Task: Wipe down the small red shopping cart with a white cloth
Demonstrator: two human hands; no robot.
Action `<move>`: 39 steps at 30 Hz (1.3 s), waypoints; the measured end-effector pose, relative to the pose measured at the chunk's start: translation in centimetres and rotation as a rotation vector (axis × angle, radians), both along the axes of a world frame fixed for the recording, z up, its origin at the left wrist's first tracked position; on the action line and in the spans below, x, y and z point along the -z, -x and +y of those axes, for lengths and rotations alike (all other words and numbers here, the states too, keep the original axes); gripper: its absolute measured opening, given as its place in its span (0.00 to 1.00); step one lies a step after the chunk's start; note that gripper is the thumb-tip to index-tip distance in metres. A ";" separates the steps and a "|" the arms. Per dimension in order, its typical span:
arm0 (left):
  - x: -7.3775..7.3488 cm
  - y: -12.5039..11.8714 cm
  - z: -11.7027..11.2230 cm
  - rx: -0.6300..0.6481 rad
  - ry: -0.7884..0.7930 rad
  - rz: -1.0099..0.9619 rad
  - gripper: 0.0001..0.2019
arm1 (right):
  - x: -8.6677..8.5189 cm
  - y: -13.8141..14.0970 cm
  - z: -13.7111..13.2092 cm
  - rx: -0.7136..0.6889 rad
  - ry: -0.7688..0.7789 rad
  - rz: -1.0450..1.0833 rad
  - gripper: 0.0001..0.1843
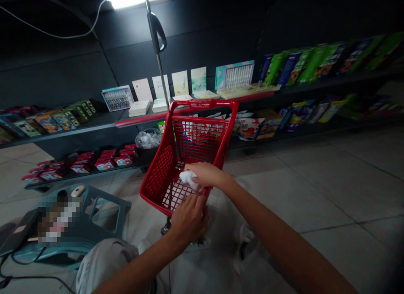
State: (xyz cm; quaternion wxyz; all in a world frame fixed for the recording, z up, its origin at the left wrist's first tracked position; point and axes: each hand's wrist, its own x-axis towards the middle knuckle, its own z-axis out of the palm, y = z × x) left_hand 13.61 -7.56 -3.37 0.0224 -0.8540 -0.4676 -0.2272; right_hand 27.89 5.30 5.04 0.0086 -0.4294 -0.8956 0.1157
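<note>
Head view looks down on a red plastic shopping basket [202, 103], which stands on a dark stem above the tiled floor [331, 193]. Far left of the basket is a teal plastic stool [109, 209], with a black flat device [19, 233] at its side and a black cable [38, 278] on the floor. A beige computer mouse [77, 191] lies on the stool, beside a pixelated patch that hides what is there. Behind the basket on the left, the shelves carry colourful boxes [47, 122] and, lower, red boxes [104, 160]. A clear plastic bag [148, 139] sits just beside the basket's left wall. At the basket itself, the left hand [189, 220] is at the near side with its fingers curled, but I cannot tell if it closes on the rim. The right hand [205, 175] is above the inside of the basket, closed over a crumpled white cloth [189, 180]. A metal pole [162, 75] with a black handle rises behind the basket, in front of pale cards [179, 83]. Further right of the basket are green and blue packages [315, 62] on the top shelf. Labels on all the boxes are too small to read.
</note>
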 end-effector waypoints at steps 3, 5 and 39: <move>0.6 1.2 1.1 -0.038 -0.212 -0.101 0.15 | -0.3 1.6 -0.2 -0.256 0.269 -0.067 0.15; 0.4 1.8 1.5 -0.078 -0.277 -0.166 0.21 | -0.3 2.5 -0.2 -0.396 0.362 -0.067 0.12; -2.8 15.8 7.2 0.123 0.208 0.188 0.20 | -0.1 1.7 2.4 0.246 -0.303 0.051 0.17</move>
